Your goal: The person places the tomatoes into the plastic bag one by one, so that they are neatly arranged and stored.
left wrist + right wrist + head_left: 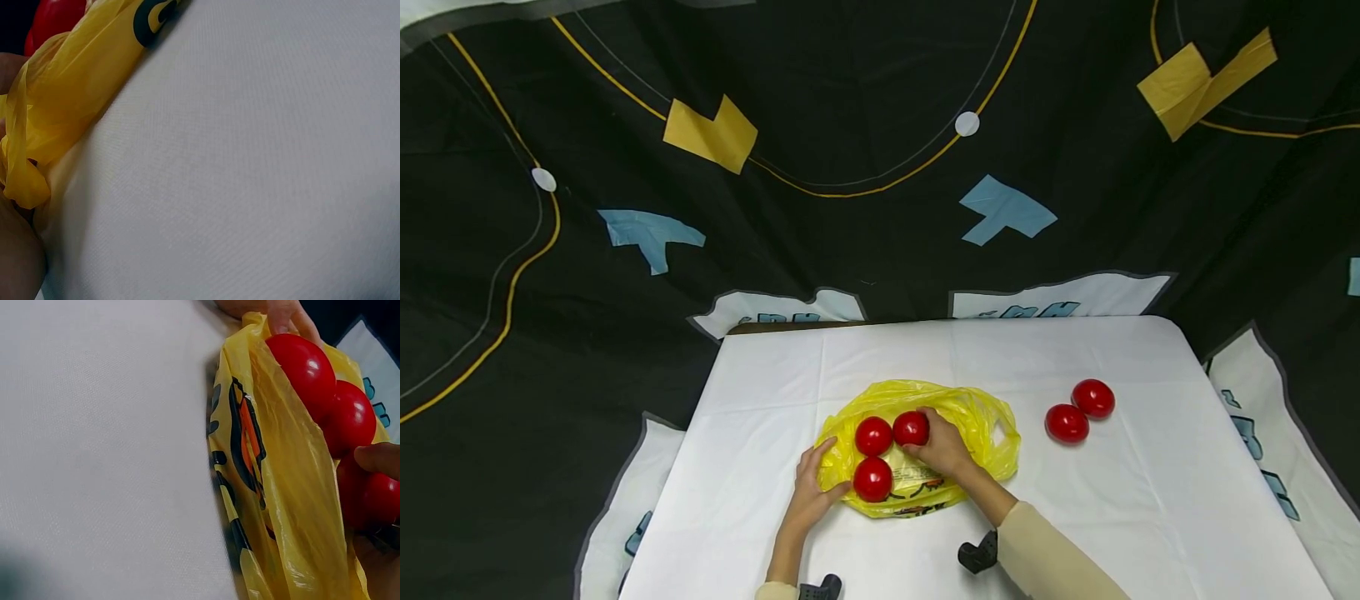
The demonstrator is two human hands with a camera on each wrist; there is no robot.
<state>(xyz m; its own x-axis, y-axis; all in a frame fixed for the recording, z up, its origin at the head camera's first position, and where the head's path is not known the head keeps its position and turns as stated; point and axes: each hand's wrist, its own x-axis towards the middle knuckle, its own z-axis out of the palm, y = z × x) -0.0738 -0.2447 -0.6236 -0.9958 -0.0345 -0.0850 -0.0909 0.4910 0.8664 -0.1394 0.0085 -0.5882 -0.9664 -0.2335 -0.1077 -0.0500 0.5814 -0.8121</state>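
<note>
A yellow plastic bag [958, 404] with dark print lies spread on the white table. Three shiny red balls sit together at its opening: a lower ball [872, 480], an upper left ball [874, 436] and an upper right ball [911, 428]. My right hand [942, 446] holds the upper right ball between thumb and fingers. At the bag's left edge, my left hand [814, 486] grips the plastic, its thumb close to the lower ball. The bag [81, 81] bunches by the left fingers in the left wrist view. In the right wrist view, a thumb [378, 457] presses a ball.
Two more red balls, one nearer [1067, 424] and one farther [1093, 398], lie side by side on the table [1150, 517] to the right of the bag. Behind the table hangs a dark patterned cloth [865, 250].
</note>
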